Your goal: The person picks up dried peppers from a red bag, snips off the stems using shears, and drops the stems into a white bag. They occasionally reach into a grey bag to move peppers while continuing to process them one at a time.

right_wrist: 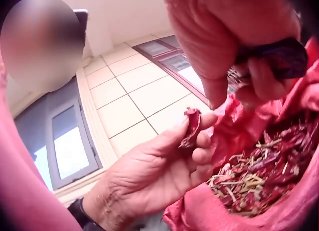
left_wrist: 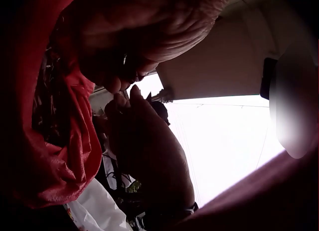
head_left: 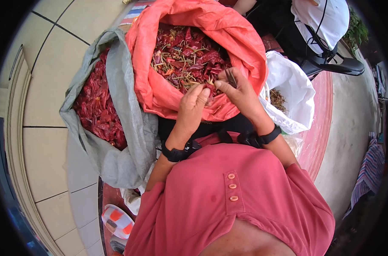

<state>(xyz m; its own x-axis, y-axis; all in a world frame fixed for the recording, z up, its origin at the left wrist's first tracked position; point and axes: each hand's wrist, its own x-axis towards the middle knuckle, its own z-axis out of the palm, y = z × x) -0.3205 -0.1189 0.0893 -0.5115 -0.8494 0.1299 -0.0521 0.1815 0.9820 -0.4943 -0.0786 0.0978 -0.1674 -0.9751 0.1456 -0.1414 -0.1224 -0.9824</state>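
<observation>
Left hand: mine, raised over the near rim of the red sack, forearm angled forward and inward. The right wrist view shows my palm turned up and the fingers curled, with thumb and fingertips pinching one dried chili. The chili is thus held above the near side of the red sack's mouth.

Right hand: mine, over the near right part of the red sack's mouth, forearm slanting in from the right. My fingers are bent round a dark object; its kind I cannot make out. My hands are drawn close, fingertips almost meeting; contact between them I cannot tell. Left wrist view: both hands dark against bright light, little finger detail.

Each wrist bears a black band: left band, right band.

Inside the red sack: dried red chilies mixed with pale stems.

Left of the red sack: a grey sack of red chilies. Right of it: a white sack holding brown bits.

On the near side of the red sack: my pinkish-red shirt, three buttons down its front.
</observation>
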